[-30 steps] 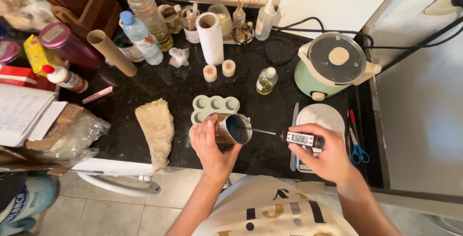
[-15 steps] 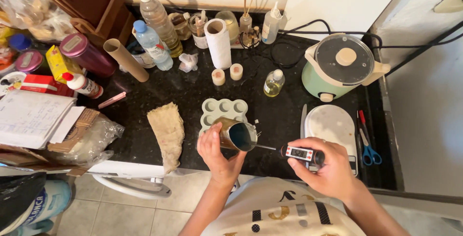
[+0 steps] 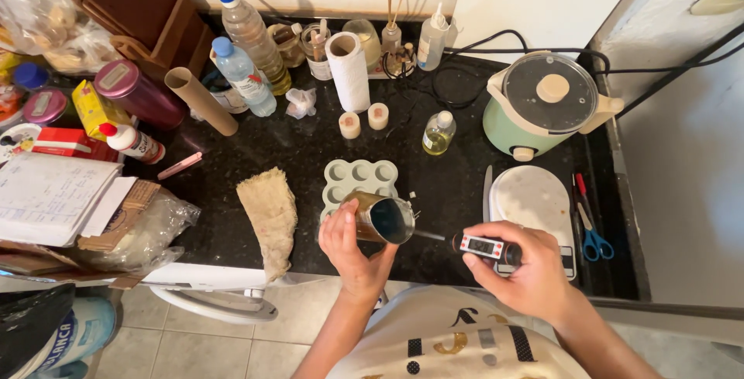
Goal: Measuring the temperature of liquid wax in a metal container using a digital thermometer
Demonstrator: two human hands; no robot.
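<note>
Head view: a metal can (image 3: 380,218) is gripped in the left hand (image 3: 350,249), fingers curled around it, tilted with its mouth toward the right. A digital thermometer (image 3: 487,247) is pinched in the right hand (image 3: 527,270); its probe lies horizontal, tip at the can's mouth. Just behind the can a pale mould tray (image 3: 358,177) is seen. A yellow carton (image 3: 94,109) and red box (image 3: 66,142) sit far left.
</note>
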